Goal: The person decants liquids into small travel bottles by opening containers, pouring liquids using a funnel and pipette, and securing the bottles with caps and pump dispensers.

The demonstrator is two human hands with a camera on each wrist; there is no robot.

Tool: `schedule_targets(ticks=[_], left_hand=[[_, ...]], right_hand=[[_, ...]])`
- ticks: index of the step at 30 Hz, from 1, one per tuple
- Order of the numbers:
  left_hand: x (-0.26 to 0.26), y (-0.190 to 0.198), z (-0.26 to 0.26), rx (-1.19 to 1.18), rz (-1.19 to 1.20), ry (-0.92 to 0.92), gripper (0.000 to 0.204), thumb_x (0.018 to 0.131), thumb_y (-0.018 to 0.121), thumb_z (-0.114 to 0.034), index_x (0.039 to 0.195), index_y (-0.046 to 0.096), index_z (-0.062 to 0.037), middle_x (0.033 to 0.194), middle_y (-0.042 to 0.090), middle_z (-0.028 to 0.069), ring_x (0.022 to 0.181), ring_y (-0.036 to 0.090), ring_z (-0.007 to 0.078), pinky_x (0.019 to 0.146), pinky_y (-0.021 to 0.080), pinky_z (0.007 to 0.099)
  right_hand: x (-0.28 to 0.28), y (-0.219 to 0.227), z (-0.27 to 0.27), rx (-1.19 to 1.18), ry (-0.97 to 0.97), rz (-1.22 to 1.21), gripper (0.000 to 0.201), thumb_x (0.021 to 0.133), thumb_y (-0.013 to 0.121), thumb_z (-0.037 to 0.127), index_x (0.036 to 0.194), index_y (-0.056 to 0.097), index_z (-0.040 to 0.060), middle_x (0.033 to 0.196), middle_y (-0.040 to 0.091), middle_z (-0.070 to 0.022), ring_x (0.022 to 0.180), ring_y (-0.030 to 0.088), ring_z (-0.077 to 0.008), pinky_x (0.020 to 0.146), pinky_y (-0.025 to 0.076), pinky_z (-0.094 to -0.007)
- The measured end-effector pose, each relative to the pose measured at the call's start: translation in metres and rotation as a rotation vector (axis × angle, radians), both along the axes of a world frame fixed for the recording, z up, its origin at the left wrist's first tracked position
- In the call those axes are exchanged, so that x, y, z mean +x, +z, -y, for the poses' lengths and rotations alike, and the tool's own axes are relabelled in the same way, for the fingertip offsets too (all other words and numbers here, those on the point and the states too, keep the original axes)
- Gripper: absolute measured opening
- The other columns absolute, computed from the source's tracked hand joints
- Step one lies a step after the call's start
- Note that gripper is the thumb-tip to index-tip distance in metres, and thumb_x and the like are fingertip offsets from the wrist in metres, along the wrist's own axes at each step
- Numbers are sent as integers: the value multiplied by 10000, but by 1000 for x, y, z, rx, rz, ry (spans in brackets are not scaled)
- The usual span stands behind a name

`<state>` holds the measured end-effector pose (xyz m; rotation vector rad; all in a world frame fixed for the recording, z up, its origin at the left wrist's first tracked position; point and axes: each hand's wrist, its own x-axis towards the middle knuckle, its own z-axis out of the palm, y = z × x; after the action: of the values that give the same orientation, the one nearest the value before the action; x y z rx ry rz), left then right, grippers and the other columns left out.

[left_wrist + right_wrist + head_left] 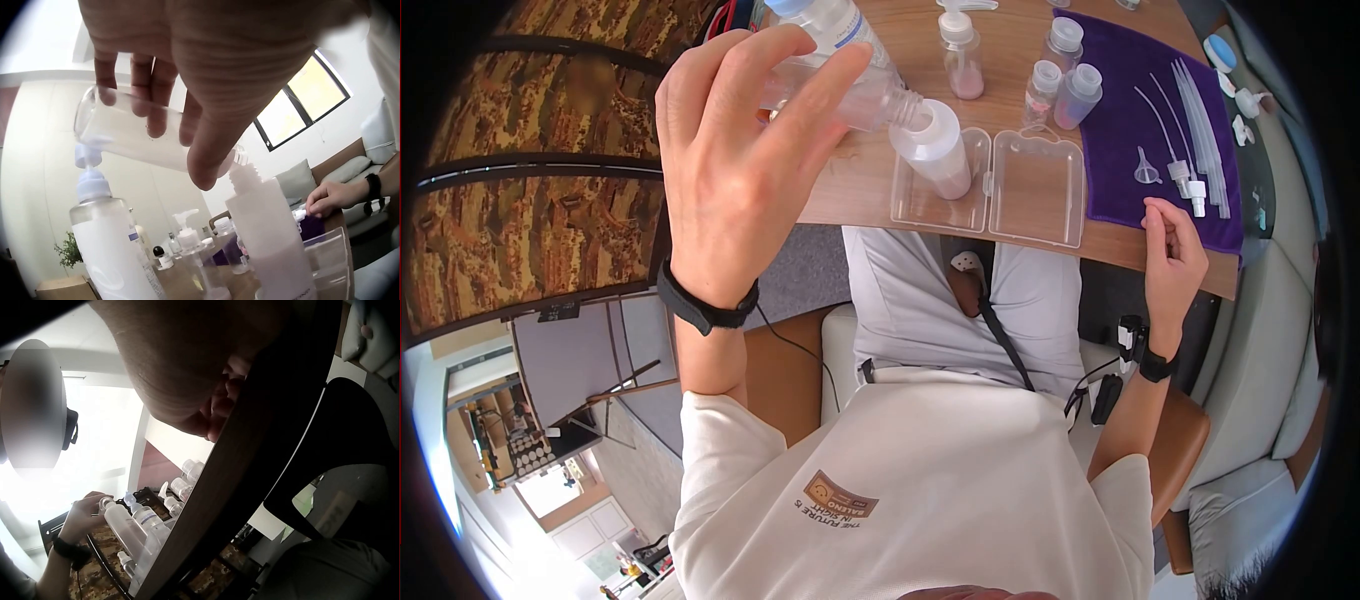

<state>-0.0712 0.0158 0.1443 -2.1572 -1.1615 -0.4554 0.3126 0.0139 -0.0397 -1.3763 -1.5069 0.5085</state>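
My left hand (735,170) grips a clear plastic bottle (147,128) and holds it tipped nearly on its side. Its threaded neck sits right at the mouth of a frosted white bottle (933,150), which stands upright with pale pinkish contents in its lower part. Beneath that bottle lies a clear hinged case (1037,190), opened flat. My right hand (1175,250) is by the table's front edge with fingers loosely bent and nothing seen in them. Closest to its fingertips are a white spray nozzle (1197,197) and the purple cloth (1115,180).
A large pump bottle (112,247) stands behind my left hand. A smaller pump bottle (962,60) and several small capped bottles (1079,97) stand farther back. On the cloth lie a small funnel (1146,168) and several clear pipettes (1200,140). White caps (1248,102) lie beyond it.
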Motion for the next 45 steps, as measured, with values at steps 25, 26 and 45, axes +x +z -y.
schedule_targets(ticks=[25, 26, 45], left_hand=[[8, 4, -7, 271, -222, -113, 509, 645, 896, -182, 1144, 829, -255, 1211, 681, -15, 1172, 567, 214, 1076, 493, 438], [8, 4, -8, 278, -227, -118, 502, 651, 897, -184, 1144, 829, -258, 1213, 682, -17, 1170, 568, 213, 1075, 494, 438], [14, 5, -5, 263, -250, -72, 398, 735, 879, -198, 1125, 833, -264, 1224, 665, -42, 1194, 538, 203, 1078, 492, 415]], right_hand=[[-2, 0, 0, 37, -5, -18, 92, 997, 717, 43, 1069, 762, 9, 853, 667, 24, 692, 515, -24, 583, 360, -205], [-2, 1, 0, 40, -5, -21, 92, 996, 718, 42, 1069, 762, 8, 851, 665, 25, 691, 513, -24, 581, 358, -205], [-4, 2, 0, 60, -11, -29, 85, 980, 727, 28, 1056, 764, 21, 829, 637, 29, 665, 461, -31, 568, 345, -218]])
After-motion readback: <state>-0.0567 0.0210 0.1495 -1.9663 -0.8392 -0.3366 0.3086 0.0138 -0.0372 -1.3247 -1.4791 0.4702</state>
